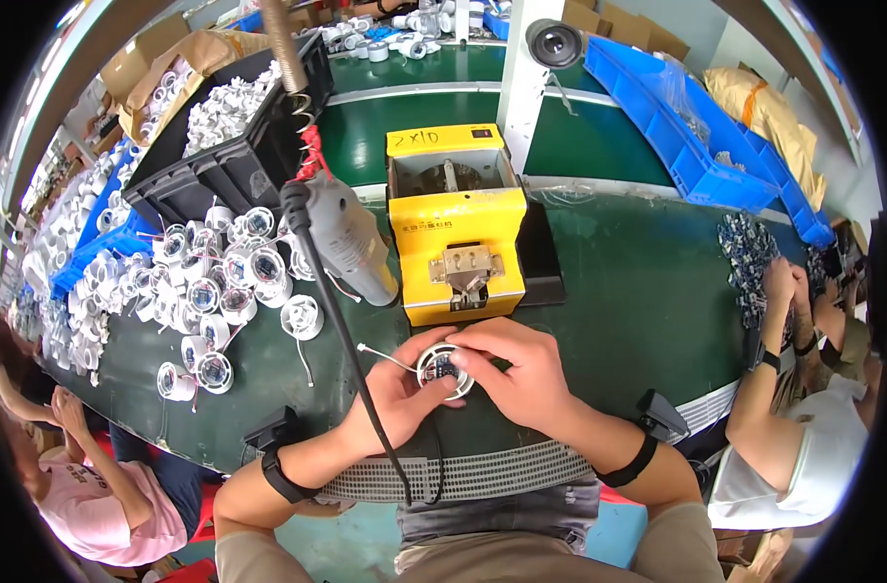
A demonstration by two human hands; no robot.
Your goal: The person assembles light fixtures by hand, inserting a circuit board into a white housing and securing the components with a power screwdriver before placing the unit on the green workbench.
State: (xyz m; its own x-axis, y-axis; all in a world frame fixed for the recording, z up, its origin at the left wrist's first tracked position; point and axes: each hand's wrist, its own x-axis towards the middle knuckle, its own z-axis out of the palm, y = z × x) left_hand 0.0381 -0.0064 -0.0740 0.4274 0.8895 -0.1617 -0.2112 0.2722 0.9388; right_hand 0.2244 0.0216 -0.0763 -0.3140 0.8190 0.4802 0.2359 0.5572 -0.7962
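A round white plastic housing with a small dark circuit board inside sits between my two hands, just in front of the yellow machine. My left hand is closed round its left side, with the thumb on the lower rim. From the upper right, my right hand grips the same housing, its thumb lying over the board. A white wire with a small connector sticks out to the left. Beyond my fingers stands the yellow machine, with a metal fixture on its front.
A grey electric screwdriver hangs on a coiled spring, its black cable crossing before my left wrist. Many white housings are heaped at left, beside a black crate. Blue bins stand far right. Co-workers sit either side, circuit boards at right.
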